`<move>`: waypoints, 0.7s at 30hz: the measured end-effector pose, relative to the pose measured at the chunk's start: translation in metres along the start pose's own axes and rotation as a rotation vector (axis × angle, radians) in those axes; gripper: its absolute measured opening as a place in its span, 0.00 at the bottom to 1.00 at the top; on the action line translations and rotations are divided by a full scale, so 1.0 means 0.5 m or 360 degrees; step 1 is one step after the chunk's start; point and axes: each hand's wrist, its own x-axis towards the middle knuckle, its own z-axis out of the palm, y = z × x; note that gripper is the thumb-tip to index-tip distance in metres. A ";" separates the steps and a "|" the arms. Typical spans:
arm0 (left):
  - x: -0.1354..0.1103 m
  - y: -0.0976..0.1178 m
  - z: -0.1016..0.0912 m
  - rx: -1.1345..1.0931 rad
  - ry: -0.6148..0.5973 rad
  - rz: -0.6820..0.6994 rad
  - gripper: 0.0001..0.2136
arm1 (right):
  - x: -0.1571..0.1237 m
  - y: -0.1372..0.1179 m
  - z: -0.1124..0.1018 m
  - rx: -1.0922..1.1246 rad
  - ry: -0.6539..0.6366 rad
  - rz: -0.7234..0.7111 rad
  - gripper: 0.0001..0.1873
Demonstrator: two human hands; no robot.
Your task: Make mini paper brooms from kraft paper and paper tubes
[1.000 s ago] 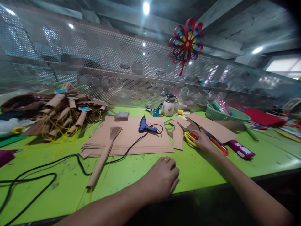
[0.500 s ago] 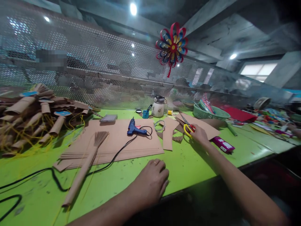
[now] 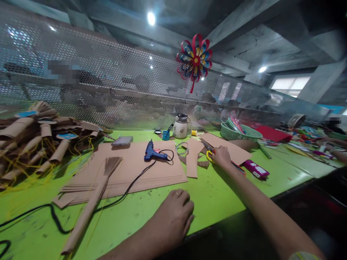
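Note:
My right hand (image 3: 222, 156) reaches to the right of the middle of the table, its fingers closed around the handles of a pair of scissors (image 3: 208, 151) with a yellow loop. The blades point away, toward the brown cardboard. A thin dark and orange stick (image 3: 239, 168), perhaps a pencil, lies partly hidden behind my right wrist. My left hand (image 3: 176, 213) rests curled near the front edge, its fingers bent with nothing visible in them. Beyond it, a blue glue gun (image 3: 154, 153) sits on stacked brown cardboard sheets (image 3: 165, 173). A rolled paper broom shape (image 3: 93, 202) lies to the left.
A pile of paper rolls with yellow string (image 3: 51, 144) fills the left side. A jug (image 3: 180, 127), a green basket (image 3: 244, 134), a purple box (image 3: 256, 169) and cardboard strips (image 3: 192, 162) lie around. A black cord (image 3: 130, 186) crosses the table. Perforated mesh (image 3: 121, 90) stands behind.
My right hand has shifted slightly left and the scissors lie lower, closer to the tabletop. The orange-tipped stick now shows by the wrist. My left hand stays curled in place; the view has tilted slightly.

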 end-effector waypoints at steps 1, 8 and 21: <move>0.002 0.000 0.001 0.0006 0.0000 0.0003 0.05 | 0.000 -0.019 -0.003 0.0015 -0.0013 -0.0030 0.19; -0.010 0.020 -0.073 0.0102 -0.0033 -0.0027 0.07 | -0.016 -0.175 0.041 0.0145 -0.0299 -0.0102 0.28; -0.221 -0.402 -0.294 0.0504 0.0109 -0.1565 0.21 | -0.017 -0.153 0.065 0.0446 -0.0269 -0.0062 0.31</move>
